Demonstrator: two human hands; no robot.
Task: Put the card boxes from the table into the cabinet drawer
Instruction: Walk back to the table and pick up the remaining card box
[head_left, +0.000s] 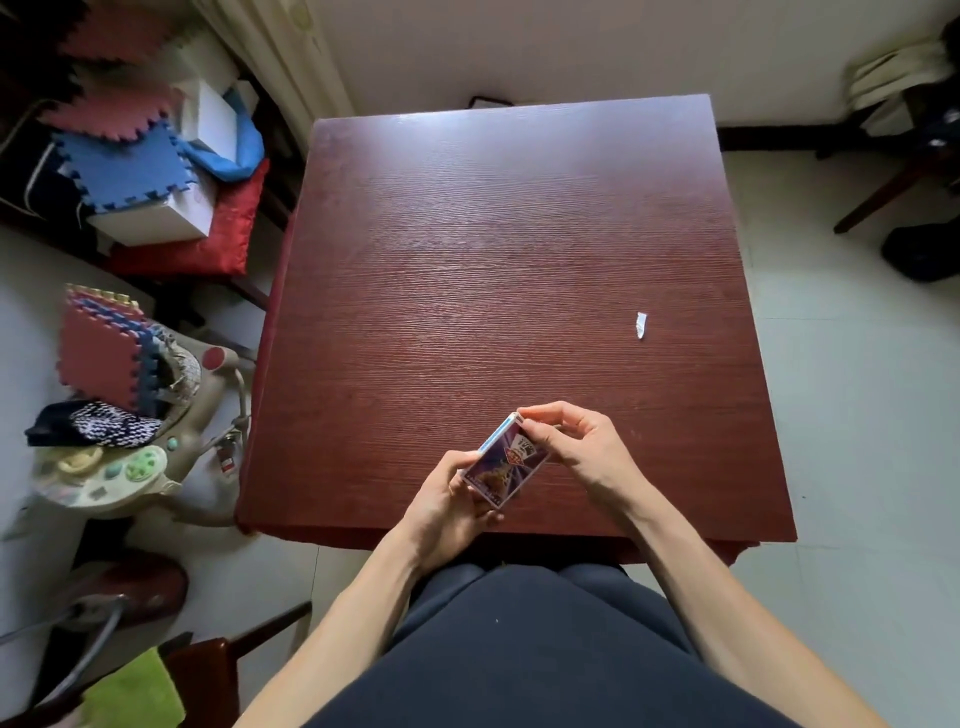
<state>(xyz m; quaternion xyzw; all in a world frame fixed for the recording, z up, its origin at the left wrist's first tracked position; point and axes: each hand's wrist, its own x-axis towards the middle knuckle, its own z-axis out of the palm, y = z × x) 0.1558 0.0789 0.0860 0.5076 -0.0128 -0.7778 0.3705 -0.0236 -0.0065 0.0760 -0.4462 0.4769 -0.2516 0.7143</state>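
From the head camera, a card box (506, 460) is held between both hands over the near edge of the dark red table (493, 260). The left hand (449, 501) cups its lower end, fingers curled beneath and thumb along the side. The right hand (576, 447) pinches the upper end with thumb and fingertips; the box seems clear of the tabletop, though that is hard to judge. A small white scrap (642, 326) lies well apart, farther right.

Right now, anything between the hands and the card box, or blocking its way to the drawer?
Nothing between them: both the left hand and right hand already hold the card box above the table. No cabinet drawer is in view, so that path can't be judged.
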